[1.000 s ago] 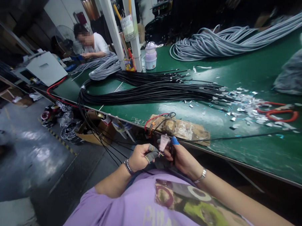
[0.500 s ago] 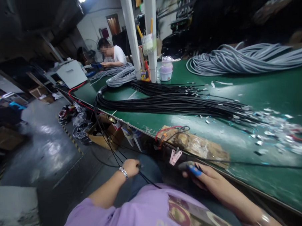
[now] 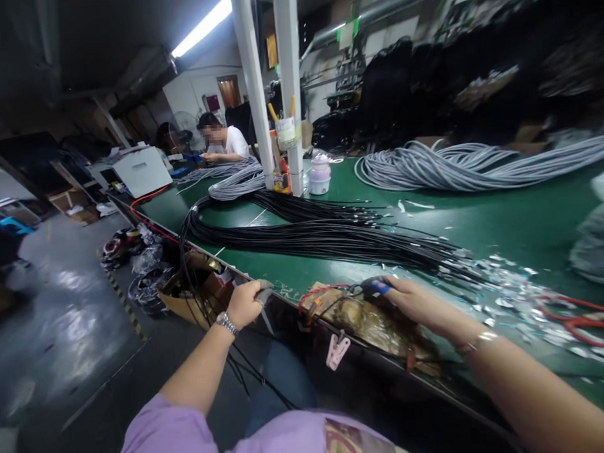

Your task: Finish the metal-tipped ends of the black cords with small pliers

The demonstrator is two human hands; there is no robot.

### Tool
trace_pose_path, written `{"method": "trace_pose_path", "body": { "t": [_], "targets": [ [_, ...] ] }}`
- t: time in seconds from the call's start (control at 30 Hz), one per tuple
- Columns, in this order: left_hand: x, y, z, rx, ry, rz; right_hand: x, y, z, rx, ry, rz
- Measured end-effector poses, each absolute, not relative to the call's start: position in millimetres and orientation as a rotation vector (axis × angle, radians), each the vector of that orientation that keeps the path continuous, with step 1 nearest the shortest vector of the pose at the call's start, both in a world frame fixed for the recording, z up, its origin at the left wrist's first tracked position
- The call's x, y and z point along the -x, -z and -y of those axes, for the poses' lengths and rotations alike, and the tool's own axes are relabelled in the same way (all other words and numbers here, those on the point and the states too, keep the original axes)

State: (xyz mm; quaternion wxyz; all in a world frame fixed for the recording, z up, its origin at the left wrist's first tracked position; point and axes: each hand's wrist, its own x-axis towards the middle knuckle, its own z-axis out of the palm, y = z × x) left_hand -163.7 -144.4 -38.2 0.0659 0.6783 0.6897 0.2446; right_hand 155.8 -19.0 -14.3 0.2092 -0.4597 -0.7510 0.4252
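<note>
Black cables (image 3: 332, 235) lie bundled across the green table (image 3: 507, 224); my left hand (image 3: 245, 302) is clenched at its edge (on what, I cannot tell). My right hand (image 3: 415, 301), fingers loosely curled, rests on the taped block (image 3: 366, 320); grasp unclear.

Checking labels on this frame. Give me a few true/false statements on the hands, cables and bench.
1. The left hand is at the near edge of the bench. True.
2. The right hand lies on the grey cables. False: it rests on the brown pad at the near edge; the grey cables lie at the far side.
3. The black cables hang over the bench's left edge. True.
4. The pink clip sits on top of the bench. False: it hangs below the edge.
5. The red scissors are in the right hand. False: they lie on the bench, further right.
</note>
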Motion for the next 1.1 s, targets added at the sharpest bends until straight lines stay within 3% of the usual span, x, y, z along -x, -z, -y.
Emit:
{"method": "trace_pose_path", "body": {
  "t": [0.13, 0.4, 0.63, 0.93, 1.1],
  "targets": [
    [138, 21, 96, -2.313, -0.792, -1.859, -167, 27, 2, 1.489, -1.086, 1.905],
    [56, 4, 7, -2.677, -0.336, -1.591, -195, 28, 3, 1.551, -0.585, 2.221],
    [-4, -2, -32, -2.783, 0.139, -1.634, -187, 22, 9, 1.66, -0.469, 2.373],
    [-23, 1, -42, -2.798, 0.142, -1.606, -184, 21, 17, 1.666, -0.389, 2.402],
    [-15, 0, -42, -2.797, -0.024, -1.6, -181, 18, 19, 1.663, -0.392, 2.368]
  ]
}}
